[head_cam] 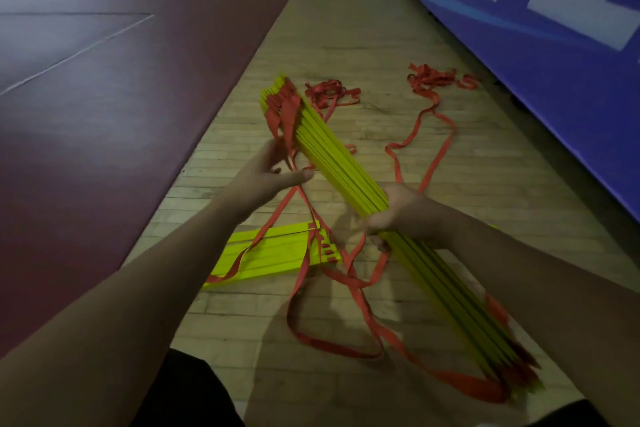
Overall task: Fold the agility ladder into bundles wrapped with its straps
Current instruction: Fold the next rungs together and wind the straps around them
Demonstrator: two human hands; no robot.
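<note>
A stack of yellow ladder rungs (332,152) is held up above the floor, slanting from upper left to lower right. My right hand (401,215) grips the stack around its middle. My left hand (273,170) is to the left of the stack's upper part and holds the red straps (287,114) that hang from the upper ends. More red strap (349,291) trails in loops on the floor below. A second group of yellow rungs (277,253) lies flat on the floor under my left forearm.
The wooden floor strip (346,28) runs ahead. A dark red mat (121,80) borders it on the left, a blue banner wall (554,62) on the right. Loose red strap piles (436,80) lie further ahead near the banner. Dark clothing (194,392) shows at the bottom.
</note>
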